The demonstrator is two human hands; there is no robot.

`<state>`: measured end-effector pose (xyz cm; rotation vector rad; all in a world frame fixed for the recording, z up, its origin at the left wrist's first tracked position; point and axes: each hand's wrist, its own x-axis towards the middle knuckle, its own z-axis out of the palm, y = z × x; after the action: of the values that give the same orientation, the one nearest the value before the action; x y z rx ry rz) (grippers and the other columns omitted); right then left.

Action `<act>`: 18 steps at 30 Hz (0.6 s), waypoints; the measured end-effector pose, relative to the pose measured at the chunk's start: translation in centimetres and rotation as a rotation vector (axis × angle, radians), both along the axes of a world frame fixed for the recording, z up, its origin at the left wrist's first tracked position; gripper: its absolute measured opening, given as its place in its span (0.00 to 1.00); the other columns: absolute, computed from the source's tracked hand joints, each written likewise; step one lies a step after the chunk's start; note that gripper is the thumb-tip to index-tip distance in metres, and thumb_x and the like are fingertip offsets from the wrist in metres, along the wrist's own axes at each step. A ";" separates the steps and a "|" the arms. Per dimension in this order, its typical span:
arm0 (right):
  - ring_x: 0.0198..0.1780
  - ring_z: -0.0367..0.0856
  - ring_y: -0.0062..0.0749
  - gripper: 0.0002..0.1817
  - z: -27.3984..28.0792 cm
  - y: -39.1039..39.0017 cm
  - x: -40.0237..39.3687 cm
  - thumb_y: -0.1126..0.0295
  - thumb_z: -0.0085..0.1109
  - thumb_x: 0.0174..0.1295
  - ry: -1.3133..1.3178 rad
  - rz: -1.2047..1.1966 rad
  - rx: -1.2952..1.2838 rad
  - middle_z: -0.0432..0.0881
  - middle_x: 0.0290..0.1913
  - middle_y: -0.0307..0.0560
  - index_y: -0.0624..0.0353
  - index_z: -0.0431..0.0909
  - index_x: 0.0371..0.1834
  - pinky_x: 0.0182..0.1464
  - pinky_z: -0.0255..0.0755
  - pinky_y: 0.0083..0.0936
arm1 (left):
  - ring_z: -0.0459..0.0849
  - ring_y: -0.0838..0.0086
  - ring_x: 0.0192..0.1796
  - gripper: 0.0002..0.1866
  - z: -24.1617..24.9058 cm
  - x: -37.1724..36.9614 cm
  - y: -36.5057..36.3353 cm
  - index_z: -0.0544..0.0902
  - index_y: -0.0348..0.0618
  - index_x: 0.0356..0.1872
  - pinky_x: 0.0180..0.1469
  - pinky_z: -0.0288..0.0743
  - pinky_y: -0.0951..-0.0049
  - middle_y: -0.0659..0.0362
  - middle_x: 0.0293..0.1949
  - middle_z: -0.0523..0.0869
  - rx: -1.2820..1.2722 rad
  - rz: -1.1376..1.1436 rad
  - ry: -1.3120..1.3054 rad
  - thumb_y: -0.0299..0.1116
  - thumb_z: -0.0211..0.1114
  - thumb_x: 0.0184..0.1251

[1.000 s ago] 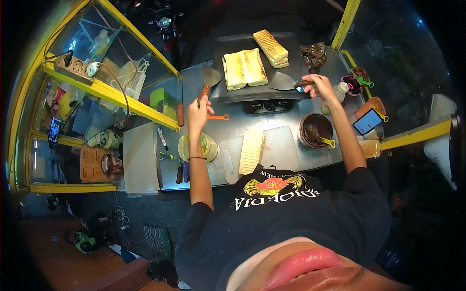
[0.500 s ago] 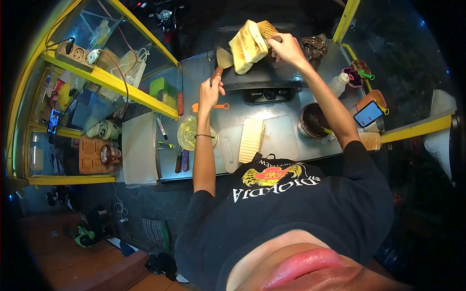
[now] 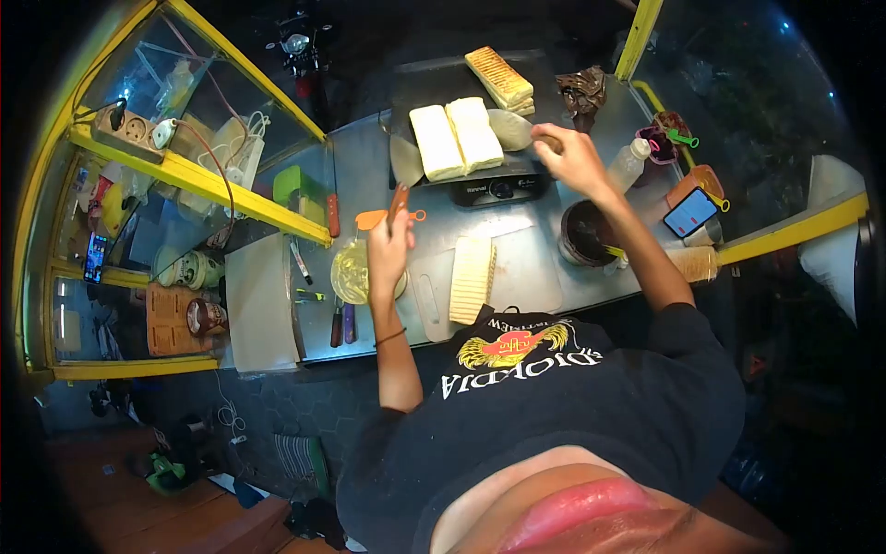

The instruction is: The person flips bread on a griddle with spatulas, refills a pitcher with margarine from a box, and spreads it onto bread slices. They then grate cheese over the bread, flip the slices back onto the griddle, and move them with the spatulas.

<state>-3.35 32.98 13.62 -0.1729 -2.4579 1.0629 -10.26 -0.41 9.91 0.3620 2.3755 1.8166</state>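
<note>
My left hand (image 3: 391,242) is closed around the wooden handle of a spatula (image 3: 403,161), whose blade rests by the left side of the pale bread (image 3: 443,140). A second spatula (image 3: 509,129) is gripped in my right hand (image 3: 570,159), its wide metal blade against the bread's right side. The pale bread lies flat on the dark griddle (image 3: 406,83) as two thick pieces side by side. Behind it on the griddle sits a toasted loaf (image 3: 499,78) with brown grill stripes. Nearer my body, an untoasted ridged loaf (image 3: 472,277) lies on a white cutting board (image 3: 526,268).
A tub of pale yellow spread (image 3: 350,272) stands under my left forearm. A dark pot (image 3: 585,233) and a clear squeeze bottle (image 3: 629,161) are on the right, near a lit phone (image 3: 690,212). Knives (image 3: 343,323) lie left of the board. Yellow frame bars (image 3: 212,175) flank the counter.
The pale bread, tilted up between my hands before, now lies flat on the griddle. My right hand has moved down toward me, and its spatula blade now shows. My left hand has also come nearer.
</note>
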 end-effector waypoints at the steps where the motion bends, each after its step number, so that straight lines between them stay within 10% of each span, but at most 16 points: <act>1: 0.37 0.86 0.42 0.15 -0.3 -0.7 -0.7 0.65 0.58 0.62 0.039 -0.036 0.112 0.85 0.34 0.55 0.59 0.80 0.49 0.41 0.76 0.33 | 0.73 0.79 0.17 0.22 0.5 -0.3 1.3 0.80 0.36 0.30 0.20 0.64 0.75 0.61 0.14 0.76 -0.093 -0.026 0.088 0.47 0.53 0.73; 12: 0.37 0.84 0.56 0.12 -0.2 -0.2 -5.5 0.63 0.59 0.58 -0.041 -0.122 0.298 0.85 0.31 0.56 0.58 0.81 0.40 0.41 0.77 0.45 | 0.84 0.64 0.26 0.24 -0.6 -9.4 6.8 0.82 0.37 0.30 0.33 0.74 0.64 0.55 0.17 0.83 -0.362 -0.058 0.252 0.50 0.52 0.71; 18: 0.30 0.87 0.29 0.19 0.0 2.6 -10.5 0.62 0.66 0.58 0.317 -0.091 -0.288 0.87 0.30 0.48 0.59 0.82 0.49 0.34 0.79 0.28 | 0.83 0.70 0.25 0.24 -1.0 -7.8 5.1 0.82 0.37 0.30 0.33 0.73 0.67 0.58 0.17 0.83 -0.210 0.030 0.178 0.49 0.53 0.71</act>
<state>-13.88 35.55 13.62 -0.1887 -1.9938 1.2914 -18.10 4.68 8.87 0.4828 2.6737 1.5858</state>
